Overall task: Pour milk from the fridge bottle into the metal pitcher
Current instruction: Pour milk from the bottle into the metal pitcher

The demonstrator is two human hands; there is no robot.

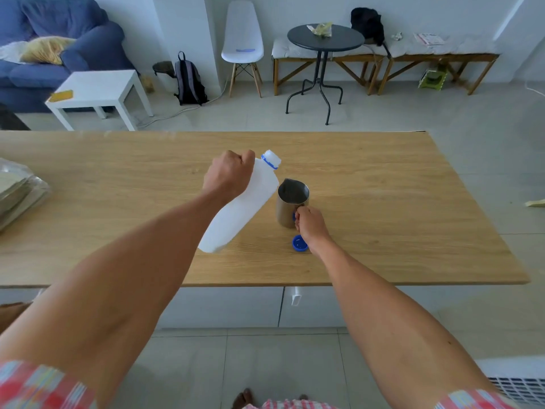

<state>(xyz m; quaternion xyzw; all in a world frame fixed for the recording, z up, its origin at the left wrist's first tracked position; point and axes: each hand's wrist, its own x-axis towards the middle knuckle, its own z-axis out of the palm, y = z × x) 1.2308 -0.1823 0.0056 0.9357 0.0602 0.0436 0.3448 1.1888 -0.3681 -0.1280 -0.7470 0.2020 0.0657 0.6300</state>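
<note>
From where I sit, the pour looks set up but not begun. My left hand [228, 175] is wrapped in a full fist around the upper part of the white milk bottle [240, 208], holding it lifted and tilted, its neck pointing up and to the right, its base hanging just above the wooden table [383, 216]. The blue cap [300, 242] is already off and lies open side up on the table beside my right wrist, so the opening step is done. The bottle mouth sits above and just to the left of the metal pitcher [292, 203], not yet over its rim, and I see no stream of milk. The pitcher stands upright near the middle of the table; its inside looks dark, and I judge it empty, though the view is too small to be sure. My right hand [311, 224] pinches the pitcher at its near side, fingers closed on what seems to be its handle, steadying it. What is left: bring the mouth over the rim, tip further, fill, then set the bottle down. Little stands in the way; the cap lies close to my right wrist, and a stack of wrapped flat things [17, 190] sits well apart at the left edge.
</note>
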